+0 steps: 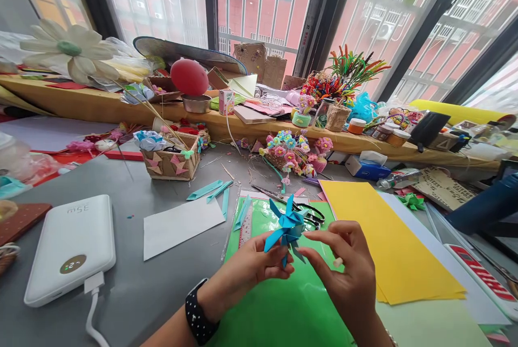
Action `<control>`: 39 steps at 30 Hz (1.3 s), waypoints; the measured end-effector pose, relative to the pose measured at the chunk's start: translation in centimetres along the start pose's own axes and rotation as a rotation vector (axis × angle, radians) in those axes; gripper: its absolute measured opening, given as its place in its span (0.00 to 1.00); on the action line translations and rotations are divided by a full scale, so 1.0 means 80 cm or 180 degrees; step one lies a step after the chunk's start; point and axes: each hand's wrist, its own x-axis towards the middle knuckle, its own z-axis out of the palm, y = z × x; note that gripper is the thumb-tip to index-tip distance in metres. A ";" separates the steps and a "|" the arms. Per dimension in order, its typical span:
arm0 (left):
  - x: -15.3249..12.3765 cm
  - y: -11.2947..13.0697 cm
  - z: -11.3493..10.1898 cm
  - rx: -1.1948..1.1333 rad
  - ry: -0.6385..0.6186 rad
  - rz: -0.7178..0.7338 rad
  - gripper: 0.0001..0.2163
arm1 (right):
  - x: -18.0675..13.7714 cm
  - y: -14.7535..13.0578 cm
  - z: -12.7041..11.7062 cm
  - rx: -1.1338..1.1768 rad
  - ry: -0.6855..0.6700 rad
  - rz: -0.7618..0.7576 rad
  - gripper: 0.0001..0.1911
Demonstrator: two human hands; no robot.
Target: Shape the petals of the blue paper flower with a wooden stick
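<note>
A blue folded-paper flower (pixel 290 221) with several pointed petals is held up over a green sheet (pixel 283 304). My left hand (pixel 253 260) grips it from below and from the left, its fingers closed around the base. On the right side, the thumb and index finger of my right hand (pixel 343 266) close on the flower's lower right edge; the exact contact is partly hidden. Behind the flower lie black-handled scissors (pixel 315 217). A clear ruler (pixel 245 228) and a light-blue folded paper strip (pixel 242 213) rest at the left of the green sheet.
Several light-blue folded strips (pixel 205 190) lie near a white paper (pixel 182 228). A white power bank (pixel 73 250) with a cable stands left. Yellow paper (pixel 388 239) lies right. Farther back are a cardboard box (pixel 172 163), crocheted flowers (pixel 289 150) and a cluttered ledge (pixel 226 126).
</note>
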 end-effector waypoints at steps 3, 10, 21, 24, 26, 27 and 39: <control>0.001 -0.002 -0.001 -0.0111 -0.0054 0.0050 0.11 | 0.001 0.001 0.000 0.0015 -0.0008 -0.0045 0.06; -0.004 0.006 0.009 0.0119 -0.0144 0.0024 0.12 | 0.005 -0.006 0.005 0.0187 -0.0276 -0.0231 0.04; -0.007 0.001 0.007 0.1671 0.0874 0.1920 0.12 | -0.001 0.003 0.007 0.0419 -0.0444 0.0251 0.03; -0.012 -0.002 0.005 0.2522 0.1055 0.2516 0.08 | 0.000 0.002 0.008 0.0436 -0.0456 0.0250 0.03; -0.013 -0.003 0.005 0.2755 0.1113 0.2640 0.07 | 0.002 0.001 0.008 0.0421 -0.0435 0.0159 0.03; -0.013 -0.004 0.005 0.2758 0.1172 0.2643 0.07 | 0.002 0.000 0.008 0.0388 -0.0406 0.0127 0.03; -0.011 -0.007 0.006 0.2370 0.1708 0.2912 0.03 | -0.007 -0.006 0.017 -0.0265 -0.0410 0.0035 0.19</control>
